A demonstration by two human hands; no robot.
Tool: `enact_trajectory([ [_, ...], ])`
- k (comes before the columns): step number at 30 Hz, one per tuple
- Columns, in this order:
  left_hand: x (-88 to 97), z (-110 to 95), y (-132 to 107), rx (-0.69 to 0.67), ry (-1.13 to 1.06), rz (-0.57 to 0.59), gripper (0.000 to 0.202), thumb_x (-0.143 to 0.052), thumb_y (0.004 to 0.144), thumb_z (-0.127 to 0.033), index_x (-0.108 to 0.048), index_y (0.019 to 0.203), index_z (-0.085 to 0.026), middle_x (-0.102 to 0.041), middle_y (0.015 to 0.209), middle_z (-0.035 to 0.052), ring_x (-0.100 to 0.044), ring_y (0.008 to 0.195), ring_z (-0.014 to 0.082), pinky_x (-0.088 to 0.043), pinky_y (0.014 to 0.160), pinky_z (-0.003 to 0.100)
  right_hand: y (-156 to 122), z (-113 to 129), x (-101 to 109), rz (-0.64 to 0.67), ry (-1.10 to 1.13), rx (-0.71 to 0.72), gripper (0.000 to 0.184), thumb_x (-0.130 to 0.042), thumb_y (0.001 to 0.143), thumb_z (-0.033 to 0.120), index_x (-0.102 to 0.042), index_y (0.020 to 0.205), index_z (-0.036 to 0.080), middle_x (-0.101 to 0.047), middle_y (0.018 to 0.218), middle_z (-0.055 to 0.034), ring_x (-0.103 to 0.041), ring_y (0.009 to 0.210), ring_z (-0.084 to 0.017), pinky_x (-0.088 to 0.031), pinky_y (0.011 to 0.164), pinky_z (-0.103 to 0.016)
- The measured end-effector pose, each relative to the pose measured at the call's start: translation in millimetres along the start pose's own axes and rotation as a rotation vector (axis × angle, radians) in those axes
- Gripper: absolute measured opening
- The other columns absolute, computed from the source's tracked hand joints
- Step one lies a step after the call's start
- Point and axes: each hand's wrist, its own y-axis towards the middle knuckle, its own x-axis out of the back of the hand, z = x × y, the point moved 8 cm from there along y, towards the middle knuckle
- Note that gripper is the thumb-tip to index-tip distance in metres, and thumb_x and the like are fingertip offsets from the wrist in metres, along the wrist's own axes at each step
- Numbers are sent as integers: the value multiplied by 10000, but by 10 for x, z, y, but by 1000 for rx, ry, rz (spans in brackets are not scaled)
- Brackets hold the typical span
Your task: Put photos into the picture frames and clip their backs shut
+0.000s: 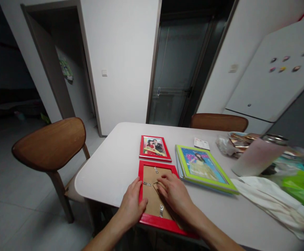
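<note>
A red picture frame lies face down near the front edge of the white table, its brown backing board up. My left hand rests on the frame's left edge, fingers curled over it. My right hand lies on the backing board with the fingertips pressed at a small metal clip. Behind it a second red frame lies face up with a photo in it. To the right lies a green frame with a picture, stacked on another.
A white cloth and a green packet lie at the right. A pale tumbler with a metal lid, a small card and wrapped clutter stand behind. Wooden chairs stand at left and far side. A white fridge is at right.
</note>
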Motion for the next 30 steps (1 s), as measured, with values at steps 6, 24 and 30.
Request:
enact_trajectory([
  [6,-17,-1,13,-43,28,-28,485,-457,668,-140,-442,1150,-86,-422,1246,142,-386,1143,218,-307,975,389,226,343,-309,53,83,20,221,-410,797,228,-606,716,168,-552,761,-52,-489,756,-147,-346,699,-240],
  [24,-4,11,33,-19,-17,-36,492,-460,668,-122,-438,1158,-81,-425,1244,142,-390,1136,216,-306,977,379,163,-122,-134,111,150,-31,411,-466,715,213,-505,1123,202,-515,1051,-80,-453,952,-185,-346,818,-292],
  [30,-2,6,13,-16,-19,-45,487,-461,667,-122,-442,1152,-87,-416,1250,143,-378,1144,220,-298,979,384,-372,110,-64,324,382,174,201,-549,657,221,-652,822,269,-465,1156,-32,-393,1082,-207,-287,922,-354],
])
